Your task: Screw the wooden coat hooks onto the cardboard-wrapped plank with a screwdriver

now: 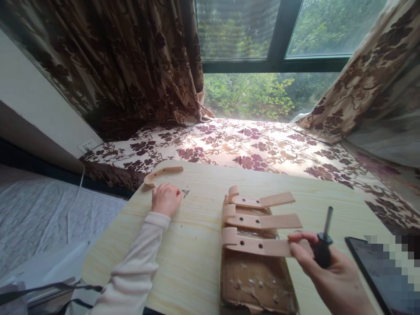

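Note:
My right hand (337, 273) holds a black-handled screwdriver (323, 251), its metal shaft pointing up. Its thumb and forefinger also pinch the free end of the nearest curved wooden hook (249, 245). Two similar wooden hooks, a middle one (251, 221) and a far one (251, 201), lie beyond it across a brown cardboard box (252, 284). Dark spots mark two holes or screws in each. On the table's left side, my left hand (166, 200) rests with curled fingers; their contents are hidden. Small metal screws (185, 192) lie beside it, and another curved wooden piece (167, 171) lies just behind.
The pale wooden table (193, 262) stands against a ledge with floral cloth (229, 144), below a window. A dark-edged tablet or phone (377, 271) lies right of my right hand. Patterned curtains (141, 57) hang at both sides. Black straps (59, 286) are at lower left.

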`<control>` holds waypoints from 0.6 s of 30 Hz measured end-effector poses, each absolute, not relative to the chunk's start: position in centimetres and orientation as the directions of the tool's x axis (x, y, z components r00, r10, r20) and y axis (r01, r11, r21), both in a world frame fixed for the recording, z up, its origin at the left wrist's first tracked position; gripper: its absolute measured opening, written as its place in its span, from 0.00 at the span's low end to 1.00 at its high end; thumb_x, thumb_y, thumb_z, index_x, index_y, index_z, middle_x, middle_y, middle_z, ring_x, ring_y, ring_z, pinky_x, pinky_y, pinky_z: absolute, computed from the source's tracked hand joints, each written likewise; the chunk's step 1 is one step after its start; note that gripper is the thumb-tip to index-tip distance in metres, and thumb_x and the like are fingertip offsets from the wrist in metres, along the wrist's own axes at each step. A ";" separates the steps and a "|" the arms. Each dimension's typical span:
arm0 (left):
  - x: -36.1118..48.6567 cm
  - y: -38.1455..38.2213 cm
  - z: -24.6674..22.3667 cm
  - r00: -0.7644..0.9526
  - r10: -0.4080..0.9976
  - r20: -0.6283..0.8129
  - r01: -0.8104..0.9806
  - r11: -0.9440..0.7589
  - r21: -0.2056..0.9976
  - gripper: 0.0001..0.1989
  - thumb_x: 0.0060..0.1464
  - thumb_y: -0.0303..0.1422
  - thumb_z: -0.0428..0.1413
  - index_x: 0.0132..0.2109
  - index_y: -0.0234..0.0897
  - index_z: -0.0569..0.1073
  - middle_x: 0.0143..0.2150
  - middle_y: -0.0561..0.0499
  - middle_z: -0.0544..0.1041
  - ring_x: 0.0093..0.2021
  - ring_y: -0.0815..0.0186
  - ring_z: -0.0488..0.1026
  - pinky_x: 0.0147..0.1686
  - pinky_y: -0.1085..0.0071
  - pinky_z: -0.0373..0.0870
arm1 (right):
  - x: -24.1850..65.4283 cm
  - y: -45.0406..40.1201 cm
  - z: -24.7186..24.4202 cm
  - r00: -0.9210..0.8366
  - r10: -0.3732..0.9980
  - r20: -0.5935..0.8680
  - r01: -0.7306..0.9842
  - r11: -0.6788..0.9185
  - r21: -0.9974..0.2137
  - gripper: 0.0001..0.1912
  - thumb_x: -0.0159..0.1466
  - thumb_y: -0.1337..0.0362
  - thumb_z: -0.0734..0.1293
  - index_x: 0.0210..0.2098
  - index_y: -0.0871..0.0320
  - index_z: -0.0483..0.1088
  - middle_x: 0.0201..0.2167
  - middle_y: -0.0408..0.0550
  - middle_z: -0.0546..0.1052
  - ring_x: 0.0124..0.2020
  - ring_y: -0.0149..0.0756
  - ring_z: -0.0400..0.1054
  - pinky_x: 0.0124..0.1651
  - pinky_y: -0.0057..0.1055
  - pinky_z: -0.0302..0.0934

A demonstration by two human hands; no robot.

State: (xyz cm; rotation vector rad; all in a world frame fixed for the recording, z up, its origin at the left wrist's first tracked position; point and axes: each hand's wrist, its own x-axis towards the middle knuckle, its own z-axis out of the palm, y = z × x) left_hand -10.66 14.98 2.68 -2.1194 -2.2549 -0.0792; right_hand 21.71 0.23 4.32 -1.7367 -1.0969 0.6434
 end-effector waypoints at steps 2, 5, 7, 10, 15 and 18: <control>-10.6 14.8 2.9 -0.051 0.995 0.088 0.998 0.048 0.030 0.16 0.61 0.39 0.53 0.53 0.37 0.68 0.53 0.46 0.70 0.48 0.61 0.71 0.46 0.58 0.71 | 21.6 0.2 4.4 0.471 0.880 0.056 0.381 -0.146 -0.913 0.13 0.49 0.53 0.69 0.26 0.56 0.74 0.20 0.41 0.73 0.20 0.31 0.64 0.27 0.25 0.62; -10.3 13.8 3.9 -0.032 0.989 0.147 0.995 0.018 0.101 0.16 0.60 0.39 0.54 0.53 0.37 0.68 0.53 0.46 0.70 0.48 0.61 0.71 0.46 0.58 0.71 | 21.6 0.3 4.3 0.450 0.890 0.077 0.394 -0.120 -0.911 0.12 0.48 0.54 0.70 0.26 0.56 0.74 0.20 0.42 0.74 0.20 0.32 0.65 0.25 0.25 0.61; -9.9 12.7 5.1 -0.014 0.979 0.204 0.985 -0.022 0.173 0.15 0.60 0.39 0.54 0.51 0.37 0.69 0.51 0.47 0.71 0.47 0.62 0.72 0.46 0.58 0.71 | 21.8 0.4 4.1 0.441 0.893 0.094 0.405 -0.104 -0.909 0.12 0.48 0.54 0.70 0.25 0.57 0.74 0.19 0.42 0.73 0.19 0.32 0.65 0.23 0.25 0.61; -8.3 10.4 7.0 0.027 0.958 0.287 0.943 -0.120 0.311 0.04 0.58 0.32 0.54 0.37 0.36 0.73 0.38 0.52 0.76 0.43 0.63 0.73 0.47 0.63 0.70 | 21.9 0.5 3.9 0.453 0.884 0.113 0.408 -0.093 -0.908 0.12 0.49 0.54 0.69 0.25 0.57 0.74 0.19 0.43 0.74 0.18 0.31 0.64 0.21 0.25 0.60; -2.8 5.7 10.4 0.158 0.897 0.413 0.711 -0.394 0.582 0.08 0.58 0.32 0.54 0.46 0.43 0.72 0.36 0.59 0.77 0.36 0.72 0.75 0.40 0.79 0.70 | 21.6 0.6 4.2 0.445 0.889 0.111 0.417 -0.096 -0.904 0.11 0.49 0.55 0.69 0.25 0.57 0.74 0.19 0.42 0.73 0.17 0.30 0.62 0.20 0.24 0.59; 0.5 4.2 11.5 0.389 0.825 0.410 0.458 -0.559 0.692 0.17 0.58 0.25 0.52 0.53 0.48 0.70 0.47 0.59 0.76 0.45 0.74 0.73 0.46 0.82 0.68 | 21.4 0.6 4.6 0.431 0.897 0.099 0.403 -0.093 -0.910 0.10 0.51 0.56 0.68 0.26 0.57 0.73 0.18 0.41 0.72 0.18 0.30 0.62 0.21 0.25 0.59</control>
